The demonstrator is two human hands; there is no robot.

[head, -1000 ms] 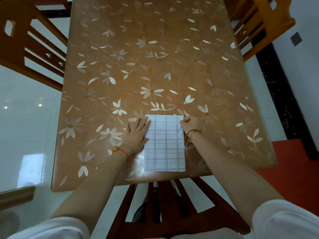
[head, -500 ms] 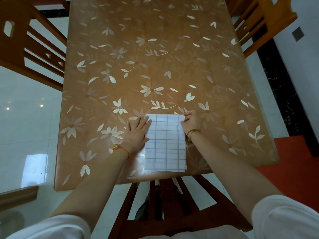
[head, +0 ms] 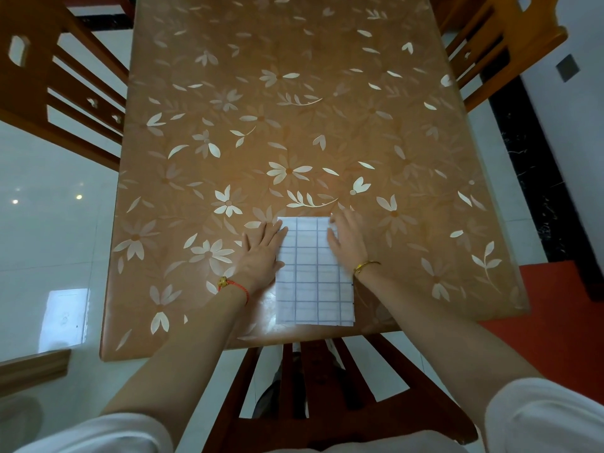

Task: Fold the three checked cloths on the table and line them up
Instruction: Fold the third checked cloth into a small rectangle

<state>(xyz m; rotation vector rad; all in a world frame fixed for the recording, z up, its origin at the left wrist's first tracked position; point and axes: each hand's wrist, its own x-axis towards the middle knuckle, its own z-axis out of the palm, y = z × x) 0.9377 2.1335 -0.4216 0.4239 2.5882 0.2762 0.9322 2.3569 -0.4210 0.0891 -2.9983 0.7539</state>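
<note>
A white cloth with a blue check (head: 313,282) lies folded into a tall rectangle near the table's front edge. Layered edges show at its lower right corner. My left hand (head: 263,253) lies flat with straight fingers, its fingertips on the cloth's upper left edge. My right hand (head: 348,238) rests flat on the cloth's upper right part, fingers stretched toward the far edge. Only this one folded stack of checked cloth is in view.
The table (head: 294,125) has a brown cover with pale flowers. Wooden chairs stand at the left (head: 49,86), at the far right (head: 500,37) and right below me (head: 327,387). A red mat (head: 562,322) lies on the floor to the right.
My right hand has gone from pinching the cloth's upper right corner to lying flat on the cloth. My left hand has stayed in place.
</note>
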